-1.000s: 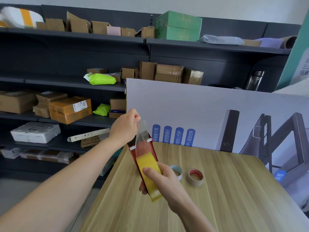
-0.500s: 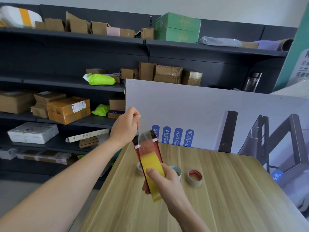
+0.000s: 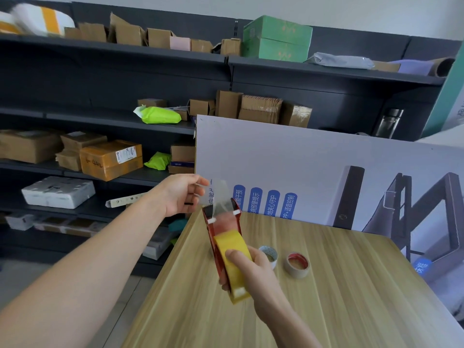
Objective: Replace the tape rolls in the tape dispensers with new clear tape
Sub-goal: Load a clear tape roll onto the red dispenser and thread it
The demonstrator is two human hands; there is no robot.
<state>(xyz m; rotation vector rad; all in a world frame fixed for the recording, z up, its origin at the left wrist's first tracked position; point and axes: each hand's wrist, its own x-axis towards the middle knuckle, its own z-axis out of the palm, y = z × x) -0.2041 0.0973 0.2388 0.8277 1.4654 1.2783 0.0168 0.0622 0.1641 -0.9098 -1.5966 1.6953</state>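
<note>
My right hand (image 3: 253,275) grips a red tape dispenser (image 3: 221,224) with a yellowish tape roll (image 3: 234,249) in it, held tilted above the near left part of the wooden table (image 3: 339,297). My left hand (image 3: 179,194) pinches the clear tape end (image 3: 216,194), which stretches up and left from the dispenser's front blade. Two smaller rolls lie on the table behind my right hand: a white-rimmed roll (image 3: 270,254) partly hidden by my fingers, and a roll with a red core (image 3: 297,264).
A printed white board (image 3: 313,172) stands upright along the table's far edge. Dark shelves (image 3: 100,116) with cardboard boxes and parcels fill the left and back. The floor drops off left of the table.
My left hand has shifted left of the dispenser's blade, with the clear tape end still pinched. The dispenser has tipped a little more upright in my right hand.
</note>
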